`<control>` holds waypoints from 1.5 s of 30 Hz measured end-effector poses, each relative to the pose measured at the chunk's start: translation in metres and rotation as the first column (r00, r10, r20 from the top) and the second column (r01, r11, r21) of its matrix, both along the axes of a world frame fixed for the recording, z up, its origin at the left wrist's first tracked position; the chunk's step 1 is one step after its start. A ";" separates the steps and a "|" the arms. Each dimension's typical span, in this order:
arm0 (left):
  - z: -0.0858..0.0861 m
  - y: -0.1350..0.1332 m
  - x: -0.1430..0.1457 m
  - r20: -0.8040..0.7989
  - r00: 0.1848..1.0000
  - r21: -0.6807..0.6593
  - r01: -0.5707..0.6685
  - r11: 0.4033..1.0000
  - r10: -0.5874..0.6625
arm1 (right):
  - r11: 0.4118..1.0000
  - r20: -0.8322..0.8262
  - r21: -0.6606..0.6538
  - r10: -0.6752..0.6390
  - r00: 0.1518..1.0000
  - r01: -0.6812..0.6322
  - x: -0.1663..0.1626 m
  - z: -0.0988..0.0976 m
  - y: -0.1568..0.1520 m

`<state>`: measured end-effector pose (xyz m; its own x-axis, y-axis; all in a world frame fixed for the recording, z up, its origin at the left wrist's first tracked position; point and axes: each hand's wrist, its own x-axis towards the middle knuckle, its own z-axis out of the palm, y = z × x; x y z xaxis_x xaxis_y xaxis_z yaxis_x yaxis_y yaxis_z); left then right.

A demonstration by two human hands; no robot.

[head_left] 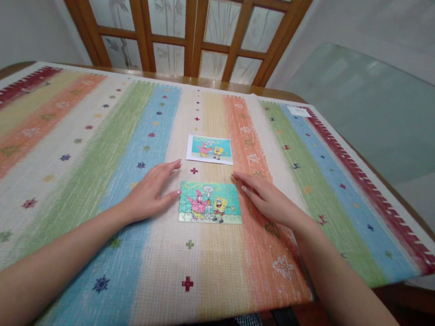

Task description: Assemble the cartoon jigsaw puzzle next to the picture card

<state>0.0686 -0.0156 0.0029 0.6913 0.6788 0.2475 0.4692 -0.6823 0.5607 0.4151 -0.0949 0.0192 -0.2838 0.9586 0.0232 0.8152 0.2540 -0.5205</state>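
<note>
A jigsaw puzzle [208, 203] with cartoon figures on a teal background lies flat on the striped tablecloth, its pieces joined into a rectangle. Just beyond it sits a white-edged picture card [210, 149] showing the same scene. My left hand [153, 192] rests at the puzzle's left side, fingers stretched out, the thumb tip by its upper left edge. On the other side, my right hand [263, 195] lies with its fingers extended along the puzzle's right edge. Neither hand has anything in its grasp.
The tablecloth [148, 277] has coloured stripes and small printed shapes. A small white label [298, 111] lies near its far right corner. Behind the table stand wooden doors [188, 24] with frosted panes. A pale glass-like panel [385, 110] is at the right.
</note>
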 end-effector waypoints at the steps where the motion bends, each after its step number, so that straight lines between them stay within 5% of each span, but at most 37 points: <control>1: 0.000 -0.001 0.001 -0.065 0.996 0.017 0.054 0.998 -0.053 | 1.000 0.016 0.001 0.010 1.000 -0.010 0.000 0.000 0.000; 9: 0.001 -0.003 0.001 -0.271 0.941 0.048 0.224 0.973 -0.203 | 0.998 0.042 -0.018 0.057 0.997 -0.057 0.003 0.004 -0.002; 45: -0.002 -0.004 0.000 -0.249 0.949 0.068 0.218 0.974 -0.195 | 0.986 0.072 0.051 0.153 0.986 -0.157 0.006 -0.001 0.002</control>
